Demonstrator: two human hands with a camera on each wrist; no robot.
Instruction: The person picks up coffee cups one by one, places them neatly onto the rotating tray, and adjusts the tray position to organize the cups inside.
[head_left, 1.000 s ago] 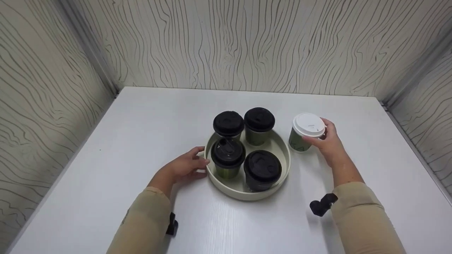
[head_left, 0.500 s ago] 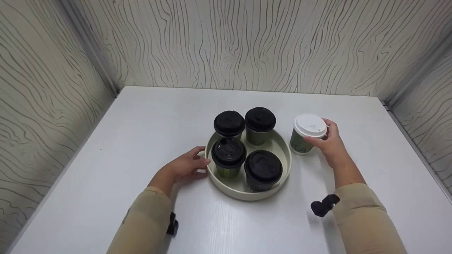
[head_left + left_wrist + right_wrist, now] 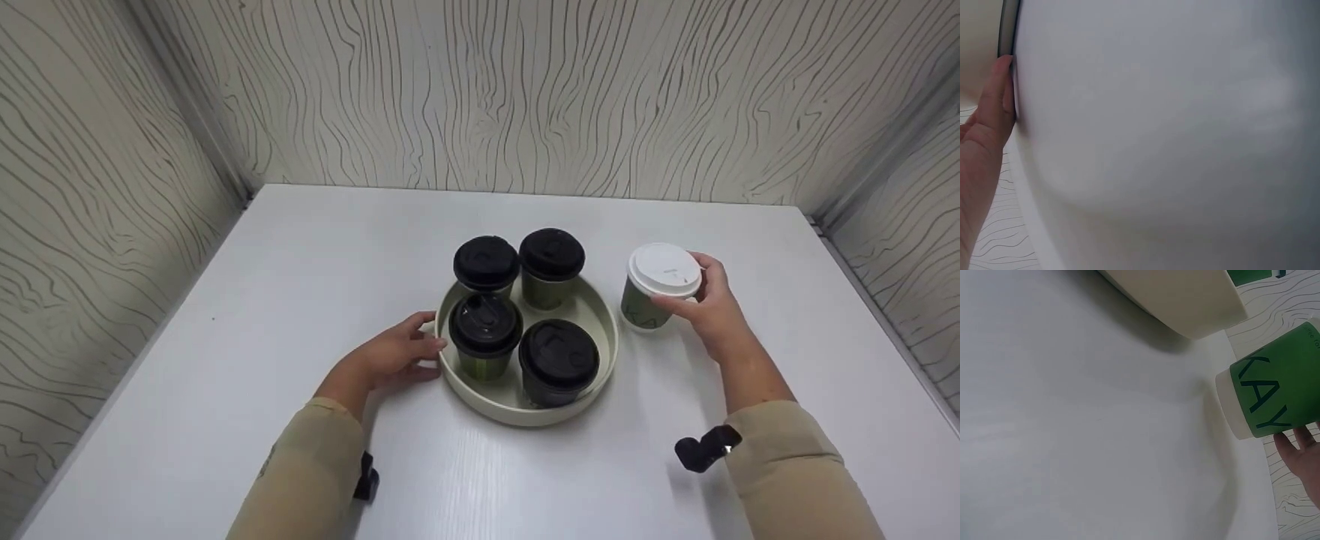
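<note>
My right hand (image 3: 716, 311) holds a green paper cup (image 3: 646, 306) with a white lid, fingers round its far side and thumb in front. The cup is upright, to the right of the tray and apart from it; I cannot tell if its base touches the table. In the right wrist view, large dark letters show on the green cup (image 3: 1275, 385). My left hand (image 3: 397, 351) grips the left edge of a round cream tray (image 3: 499, 411), thumb at the rim. In the left wrist view, the fingers (image 3: 995, 95) lie against the tray's side.
Several cups with black lids stand upright in the tray, among them a front-right cup (image 3: 559, 364) and a back-right cup (image 3: 551, 266). The tray rests on a white table (image 3: 337, 247). Wood-patterned panels (image 3: 487, 97) enclose the back and sides.
My right hand has moved the white-lidded cup slightly to the right and nearer to me, away from the tray. The left hand, the tray and the black-lidded cups have stayed in place.
</note>
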